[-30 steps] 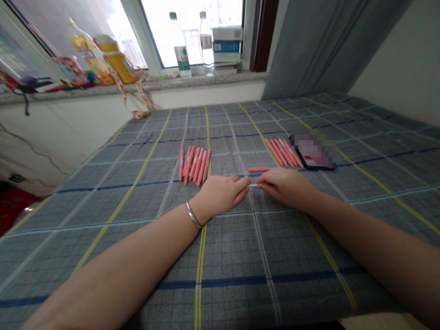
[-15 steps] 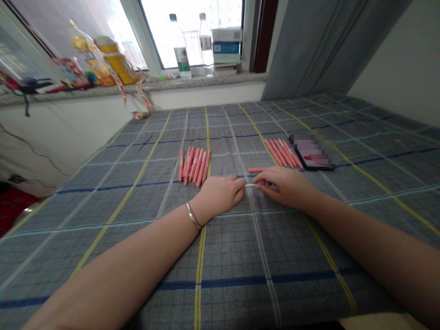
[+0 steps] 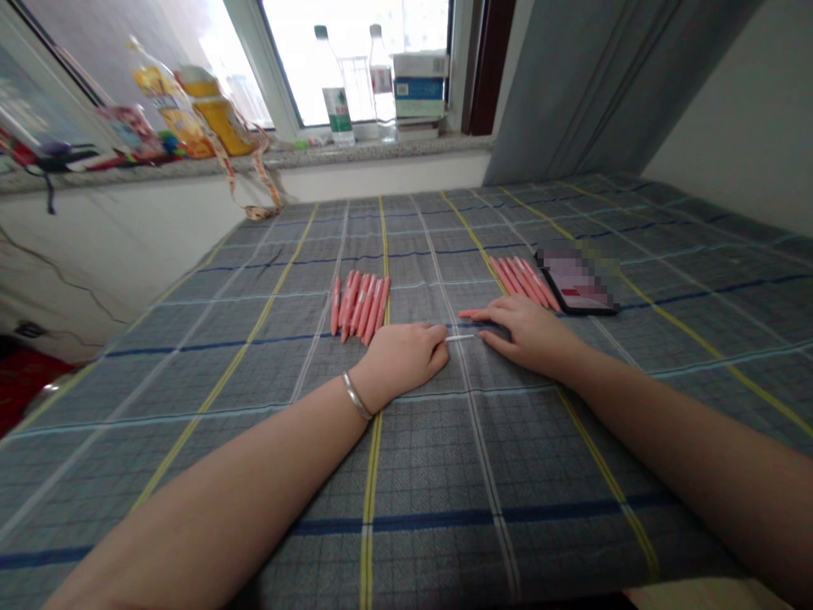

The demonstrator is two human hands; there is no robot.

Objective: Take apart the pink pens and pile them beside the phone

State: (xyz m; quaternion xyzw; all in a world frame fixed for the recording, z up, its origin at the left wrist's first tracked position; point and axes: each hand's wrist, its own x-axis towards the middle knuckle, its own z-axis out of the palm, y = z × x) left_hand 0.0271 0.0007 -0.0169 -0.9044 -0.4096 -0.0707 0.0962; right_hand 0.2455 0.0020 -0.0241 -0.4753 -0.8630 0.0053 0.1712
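A thin white stick (image 3: 460,338), perhaps a pen refill, juts rightward from my left hand (image 3: 410,352), whose fingers are closed on its hidden end. My right hand (image 3: 524,330) is open, thumb apart from the fingers, just beyond the stick's free tip. Its fingertips reach the slim pink tube (image 3: 468,313) lying on the cloth; whether they touch it I cannot tell. Left of my hands lies a row of pink pens (image 3: 361,307) with clear-looking middles. A second row of slim pink pieces (image 3: 522,282) lies behind my right hand.
A phone (image 3: 579,281) rests right of the second pink row. Grey checked cloth (image 3: 419,474) covers the surface. On the windowsill (image 3: 381,151) behind stand a green-capped bottle (image 3: 336,106), another clear bottle (image 3: 381,85), stacked boxes (image 3: 419,89) and a yellow flask (image 3: 219,114) with a strap.
My right hand has let go of the white stick's right end, opened and moved slightly away toward the pink tube. My left hand keeps the stick and has shifted a little left.
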